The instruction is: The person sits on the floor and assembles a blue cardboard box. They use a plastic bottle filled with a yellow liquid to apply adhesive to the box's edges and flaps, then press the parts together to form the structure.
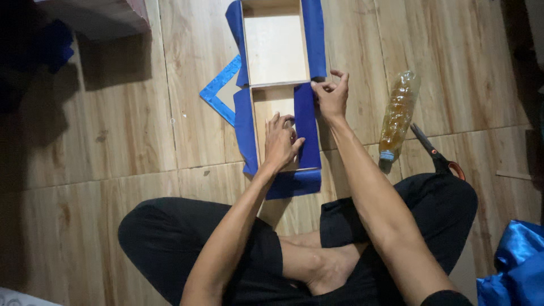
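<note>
The blue cloth strip (306, 124) runs long, away from the person. The left hand (280, 143) presses flat on its near part. The right hand (331, 96) pinches its far end.

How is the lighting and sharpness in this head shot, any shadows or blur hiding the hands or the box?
Head view: dim overall; the left edge and top right corner fall into deep shadow. The left hand, right hand and the wooden box with blue cloth read clearly, slightly soft. Faint sheen on the plastic bottle.
</note>
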